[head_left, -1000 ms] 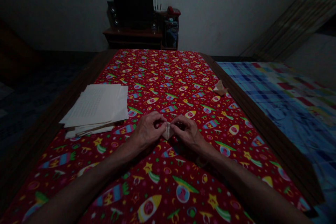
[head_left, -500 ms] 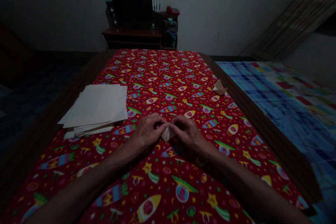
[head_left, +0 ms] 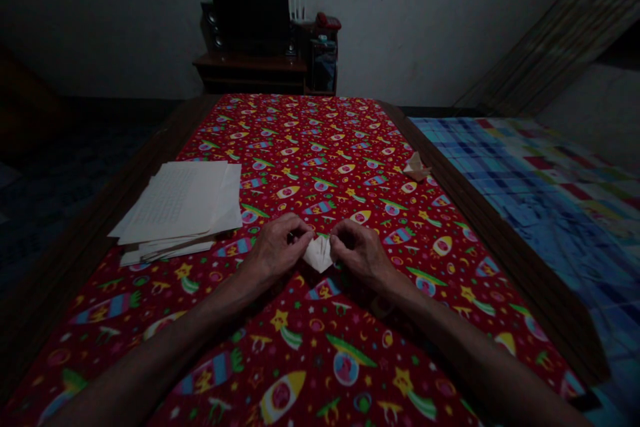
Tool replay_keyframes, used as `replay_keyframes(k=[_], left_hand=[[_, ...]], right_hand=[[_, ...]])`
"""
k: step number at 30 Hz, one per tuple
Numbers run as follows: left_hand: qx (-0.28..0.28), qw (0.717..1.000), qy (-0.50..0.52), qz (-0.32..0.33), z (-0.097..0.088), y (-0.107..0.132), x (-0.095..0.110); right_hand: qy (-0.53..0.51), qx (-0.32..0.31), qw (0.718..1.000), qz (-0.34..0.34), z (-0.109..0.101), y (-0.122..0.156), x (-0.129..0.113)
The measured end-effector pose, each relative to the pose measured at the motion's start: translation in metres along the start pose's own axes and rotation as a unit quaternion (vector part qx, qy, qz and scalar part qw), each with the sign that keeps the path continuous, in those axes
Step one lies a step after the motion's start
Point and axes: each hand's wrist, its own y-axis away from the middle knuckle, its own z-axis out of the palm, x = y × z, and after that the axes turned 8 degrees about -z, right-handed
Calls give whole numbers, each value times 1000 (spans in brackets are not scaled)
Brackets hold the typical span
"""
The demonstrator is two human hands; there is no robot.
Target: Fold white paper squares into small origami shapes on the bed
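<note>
A small piece of folded white paper [head_left: 319, 255] is held up between my two hands, over the red patterned cloth [head_left: 320, 320]. My left hand [head_left: 283, 243] pinches its left edge with thumb and forefinger. On the opposite edge, my right hand [head_left: 361, 248] has the same kind of pinch. The paper's lower end comes to a point, and short crease lines show near its top. Farther off to the right lies a folded paper piece [head_left: 417, 168], part white and part brown, on the cloth.
A stack of written paper sheets [head_left: 175, 203] lies left of my hands. Past the table's far end stand a dark monitor [head_left: 250, 13] on a wooden desk [head_left: 250, 63] and a red telephone [head_left: 328, 21]. Along the right side is a surface with a blue checked cover [head_left: 480, 187].
My fingers have moved apart from each other. The folded paper between them now shows a broader, lighter face. The sheets and the other folded piece stay where they were.
</note>
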Motion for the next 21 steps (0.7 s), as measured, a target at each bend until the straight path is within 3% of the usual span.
replay_keyframes(k=[8,14,21], left_hand=[[58,998,6,12,-2,4,-2],[58,996,-44,58,-2,9,-17],[23,992,-74,99,3,11,-31]], right_hand=[[61,63,993,-81,-3,4,8],[199,13,962,-186,-8,7,20],[216,-18,958,-188,-10,9,22]])
